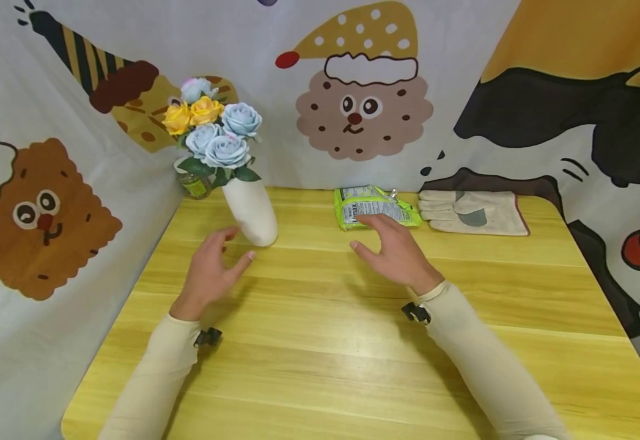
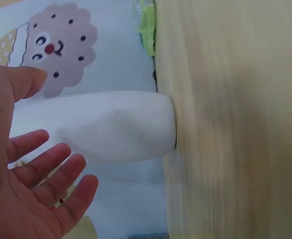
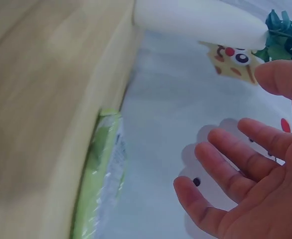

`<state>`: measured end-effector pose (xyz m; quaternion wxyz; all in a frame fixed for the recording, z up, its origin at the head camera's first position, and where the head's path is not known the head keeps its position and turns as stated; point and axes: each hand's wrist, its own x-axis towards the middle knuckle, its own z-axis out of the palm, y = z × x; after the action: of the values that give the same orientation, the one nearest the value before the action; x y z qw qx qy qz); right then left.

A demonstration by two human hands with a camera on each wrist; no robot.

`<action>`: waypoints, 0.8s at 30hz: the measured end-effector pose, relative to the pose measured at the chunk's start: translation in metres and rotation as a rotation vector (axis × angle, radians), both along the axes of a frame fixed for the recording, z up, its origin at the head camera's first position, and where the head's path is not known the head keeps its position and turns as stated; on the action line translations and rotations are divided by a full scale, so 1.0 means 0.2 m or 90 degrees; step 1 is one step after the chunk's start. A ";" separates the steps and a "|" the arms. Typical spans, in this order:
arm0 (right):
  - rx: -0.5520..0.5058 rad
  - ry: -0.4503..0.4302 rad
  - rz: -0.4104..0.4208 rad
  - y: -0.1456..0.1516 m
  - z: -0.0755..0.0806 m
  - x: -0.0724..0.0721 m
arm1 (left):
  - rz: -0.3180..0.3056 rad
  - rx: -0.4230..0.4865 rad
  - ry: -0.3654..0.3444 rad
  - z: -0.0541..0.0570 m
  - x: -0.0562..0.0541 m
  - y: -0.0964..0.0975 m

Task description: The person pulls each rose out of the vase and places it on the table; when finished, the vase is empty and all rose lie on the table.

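A white vase (image 1: 251,211) stands at the back left of the table, holding pale blue and yellow artificial roses (image 1: 226,150). My left hand (image 1: 209,272) is close in front of it, thumb and fingers spread apart and nothing between them. The left wrist view shows the vase (image 2: 121,127) just beyond the fingers. My right hand (image 1: 393,250) hovers over the table with loosely bent fingers, holding nothing. Its fingertips overlap a green plastic packet (image 1: 377,205) in the head view. In the right wrist view the packet (image 3: 98,174) lies to the left of the hand.
A pair of off-white work gloves (image 1: 476,212) lies at the back right, beside the packet. Behind the vase, a small glass jar (image 1: 194,185) stands in the left corner. The wooden table (image 1: 320,366) meets a cartoon-printed cloth (image 1: 275,122) along its back and sides.
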<state>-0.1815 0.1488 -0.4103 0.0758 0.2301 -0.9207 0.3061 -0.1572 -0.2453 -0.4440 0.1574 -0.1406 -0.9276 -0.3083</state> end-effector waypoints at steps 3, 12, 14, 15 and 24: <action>-0.005 0.017 0.008 -0.05 0.04 -0.02 | 0.002 0.059 -0.024 0.02 -0.04 -0.02; -0.069 0.037 0.058 -0.21 0.13 -0.09 | 0.035 0.189 -0.032 0.03 -0.15 -0.05; -0.081 0.049 0.069 -0.24 0.15 -0.11 | 0.036 0.219 -0.029 0.04 -0.18 -0.05; -0.087 0.056 0.074 -0.26 0.16 -0.12 | 0.035 0.236 -0.028 0.04 -0.20 -0.05; -0.133 0.052 0.103 -0.44 0.26 -0.22 | 0.047 0.310 -0.057 0.09 -0.31 -0.03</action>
<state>-0.2246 0.0607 -0.3573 0.1120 0.3067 -0.8585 0.3956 -0.2182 -0.2515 -0.4264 0.1567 -0.0505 -0.8365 -0.5226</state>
